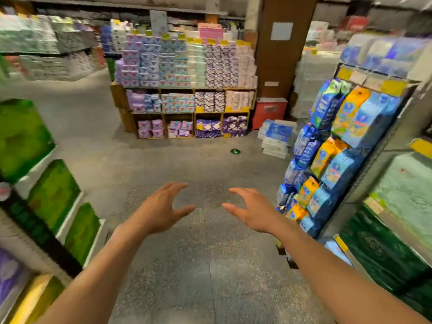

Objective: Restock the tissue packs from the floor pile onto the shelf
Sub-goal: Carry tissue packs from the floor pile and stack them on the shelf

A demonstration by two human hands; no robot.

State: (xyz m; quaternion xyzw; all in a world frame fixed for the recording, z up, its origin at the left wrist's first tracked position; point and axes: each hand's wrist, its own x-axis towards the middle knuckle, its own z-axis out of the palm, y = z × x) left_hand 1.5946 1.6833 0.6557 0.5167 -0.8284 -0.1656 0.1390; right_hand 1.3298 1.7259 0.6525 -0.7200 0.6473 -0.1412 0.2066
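Note:
My left hand (pixel 161 206) and my right hand (pixel 251 209) are stretched out in front of me over the bare aisle floor, fingers spread and loosely bent, palms facing each other, holding nothing. A pile of white and blue tissue packs (pixel 275 136) lies on the floor far ahead to the right, beside a red bin. On my right stands a shelf (pixel 397 183) with hanging blue and orange packs (pixel 339 141) on its end. The whole view is blurred by motion.
A wooden display (pixel 184 90) stacked with purple, blue and white packs faces me across the aisle. A brown pillar (pixel 280 54) rises behind the red bin (pixel 268 111). Green packs (pixel 53 195) fill the shelf on my left. Speckled grey floor (pixel 210 265) runs between.

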